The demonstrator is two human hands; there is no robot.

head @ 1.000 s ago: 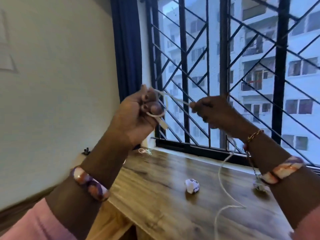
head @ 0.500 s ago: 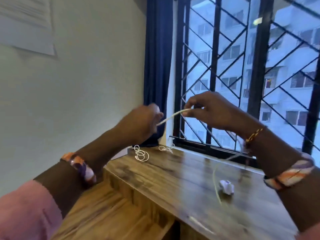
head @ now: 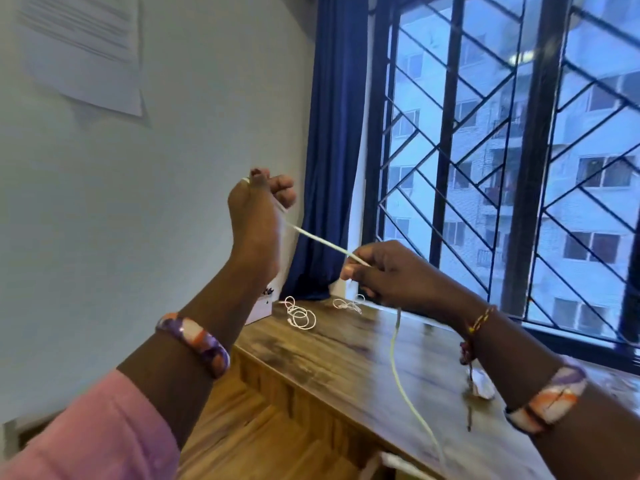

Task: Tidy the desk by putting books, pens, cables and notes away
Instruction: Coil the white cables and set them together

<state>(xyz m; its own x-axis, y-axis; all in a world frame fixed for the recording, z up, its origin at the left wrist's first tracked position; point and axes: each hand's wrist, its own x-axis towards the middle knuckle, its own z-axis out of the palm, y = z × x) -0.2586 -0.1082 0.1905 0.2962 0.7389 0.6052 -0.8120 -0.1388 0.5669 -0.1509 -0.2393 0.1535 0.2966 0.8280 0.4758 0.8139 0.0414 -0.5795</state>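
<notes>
Centre frame: left hand (head: pixel 258 216) pinches white cable (head: pixel 320 241) end; right hand (head: pixel 388 271) grips it lower, slack trailing over surface (head: pixel 346 358) to lower frame; judgement: keep the span taut, wind even loops, avoid snagging.

Your left hand (head: pixel 258 220): raised high, forearm near vertical, back of hand toward camera, fingers curled closed, pinching white cable (head: pixel 322 241). Your right hand (head: pixel 388 271): lower, forearm reaching in from right, thumb and fingers closed on same cable. Cable ran taut between your hands. Both wrists wore bangles; pink sleeve pushed up on left arm.
</notes>
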